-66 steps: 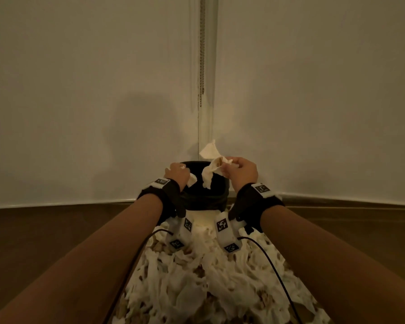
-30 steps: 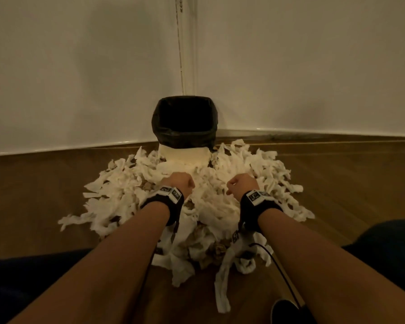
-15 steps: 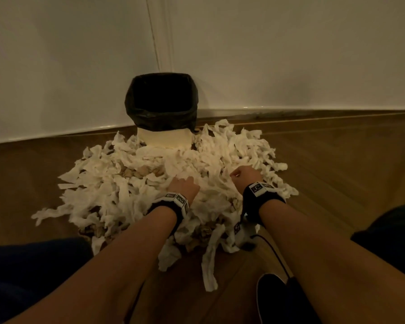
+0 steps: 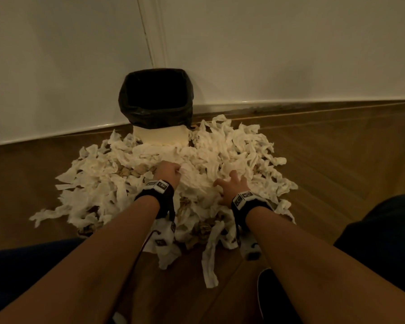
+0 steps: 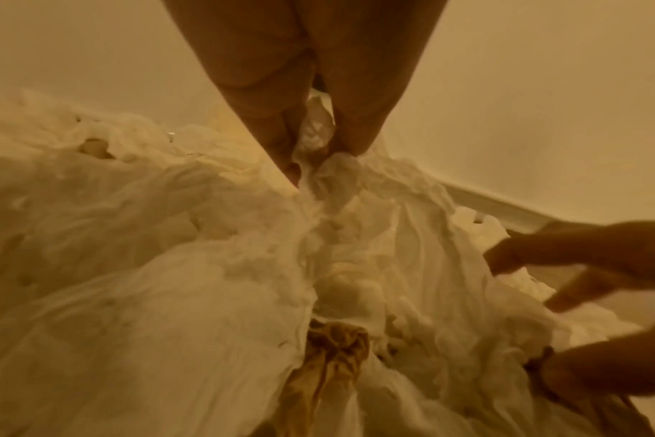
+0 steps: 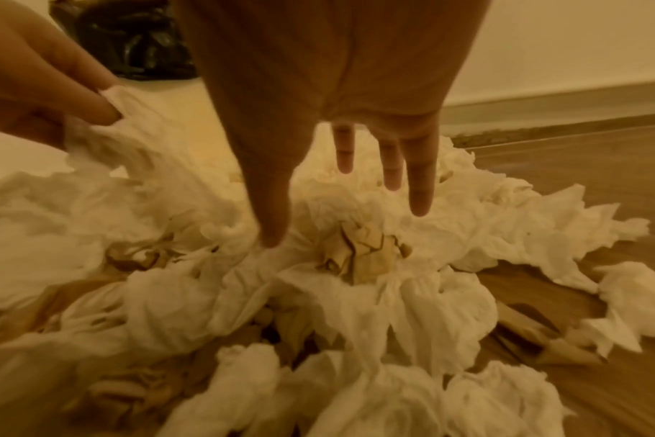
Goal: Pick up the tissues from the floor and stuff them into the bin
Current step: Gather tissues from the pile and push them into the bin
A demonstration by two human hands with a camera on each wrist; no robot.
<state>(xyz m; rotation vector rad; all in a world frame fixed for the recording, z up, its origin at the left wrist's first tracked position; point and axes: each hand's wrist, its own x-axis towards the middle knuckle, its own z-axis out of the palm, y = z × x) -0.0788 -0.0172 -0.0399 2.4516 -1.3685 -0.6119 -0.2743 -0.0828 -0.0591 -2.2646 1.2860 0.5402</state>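
Note:
A wide heap of crumpled white tissues [image 4: 220, 148] mixed with brown paper scraps covers the wooden floor in front of a bin [image 4: 156, 99] lined with a black bag, standing in the wall corner. My left hand [image 4: 167, 171] is curled at the middle of the heap and pinches a white tissue [image 5: 318, 139] between thumb and fingers. My right hand [image 4: 232, 185] hovers just above the heap to the right, fingers [image 6: 419, 189] spread and straight, holding nothing. Below its fingers lies a brown crumpled scrap [image 6: 363, 251].
White walls [image 4: 290, 54] and a baseboard [image 4: 290, 105] close off the back. Bare wood floor [image 4: 348, 148] lies to the right and left of the heap. Dark trouser legs [image 4: 384, 230] flank my arms at both lower corners. Cables hang from my wristbands.
After dropping tissues at the bin, both hands came down onto the heap. The left hand has closed on a tissue; the right hand has opened from a fist to spread fingers.

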